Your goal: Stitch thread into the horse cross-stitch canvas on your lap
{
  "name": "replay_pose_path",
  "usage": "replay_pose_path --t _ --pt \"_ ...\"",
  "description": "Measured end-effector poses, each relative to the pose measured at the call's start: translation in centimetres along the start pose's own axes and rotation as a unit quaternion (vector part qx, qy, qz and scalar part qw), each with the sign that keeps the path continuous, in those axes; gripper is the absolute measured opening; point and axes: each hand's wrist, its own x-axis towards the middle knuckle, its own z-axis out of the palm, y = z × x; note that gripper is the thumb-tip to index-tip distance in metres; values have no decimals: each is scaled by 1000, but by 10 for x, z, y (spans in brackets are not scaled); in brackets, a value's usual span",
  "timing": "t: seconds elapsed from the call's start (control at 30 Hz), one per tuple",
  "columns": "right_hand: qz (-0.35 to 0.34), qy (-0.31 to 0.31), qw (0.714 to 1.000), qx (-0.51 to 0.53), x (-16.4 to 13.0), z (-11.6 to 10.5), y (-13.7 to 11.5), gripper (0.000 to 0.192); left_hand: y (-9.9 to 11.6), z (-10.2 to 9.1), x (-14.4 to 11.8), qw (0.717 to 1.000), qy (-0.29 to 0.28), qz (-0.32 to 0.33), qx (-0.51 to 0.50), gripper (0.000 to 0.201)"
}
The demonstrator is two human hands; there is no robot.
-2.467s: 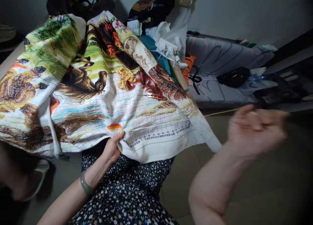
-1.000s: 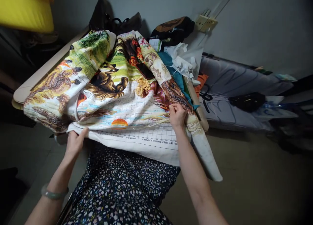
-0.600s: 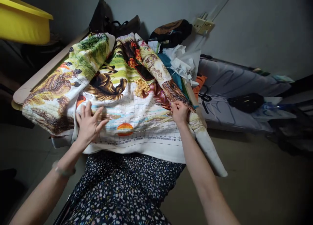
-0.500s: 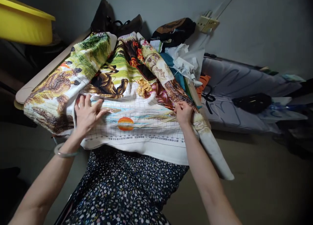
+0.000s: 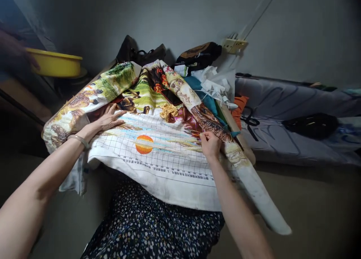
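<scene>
Cross-stitch cloth lies spread left to right across the lap. Left hand presses flat on its far left, fingers spread; right hand pinches the stitching at its right side, beside the rolled edge.

Between the left hand and the right hand the gridded embroidery cloth lies flat and bare, so a hand could slide across it freely. Just beyond the right hand a rolled fold of cloth rises as a ridge, with a heap of white and teal fabric behind it. Beyond the left hand another bunched roll blocks the way. Farther out to the left sits a yellow basin.
</scene>
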Motion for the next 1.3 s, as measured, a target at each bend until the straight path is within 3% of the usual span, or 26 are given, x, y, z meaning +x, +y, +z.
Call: replay_pose_path --t 0.1,0.2,0.27,0.33,0.47,0.57,0.63,0.73,0.87,0.97,1.13,1.2,1.3 --pt "-1 -9 998 -58 -6 -1 -9 21 -8 -3 1 1000 -19 2 21 71" --pt "-1 -29 994 -110 -7 -1 -16 21 6 -5 -6 996 7 -17 84 61" --pt "-1 -36 991 -125 -6 -1 -18 22 34 -1 -14 990 57 -26 126 54" --pt "6 -34 991 -131 -6 -1 -20 22 74 11 -22 989 87 11 116 51" --pt "11 -36 991 -129 -7 0 -20 22 158 54 -30 986 76 151 -8 64" --pt "10 -39 990 -134 -7 0 -19 21 185 79 -29 971 58 214 -94 62" --pt "10 -36 990 -136 -7 0 -18 21 178 82 -29 967 52 202 -144 59" --pt "6 -33 992 -125 -6 0 -17 20 142 69 -38 974 38 162 -156 58" --pt "6 -31 993 -112 -6 -1 -17 20 84 47 -58 989 36 144 -21 62" --pt "8 -33 993 -114 -6 -1 -17 20 60 38 -62 986 42 150 58 65" --pt "1 -36 990 -137 -5 -2 -18 17 66 35 -62 986 70 135 72 49" --pt "5 -42 989 -142 -5 -2 -19 18 80 40 -81 984 129 116 39 42" --pt "14 -43 988 -151 -5 -2 -20 19 107 65 -137 955 279 71 -72 31"
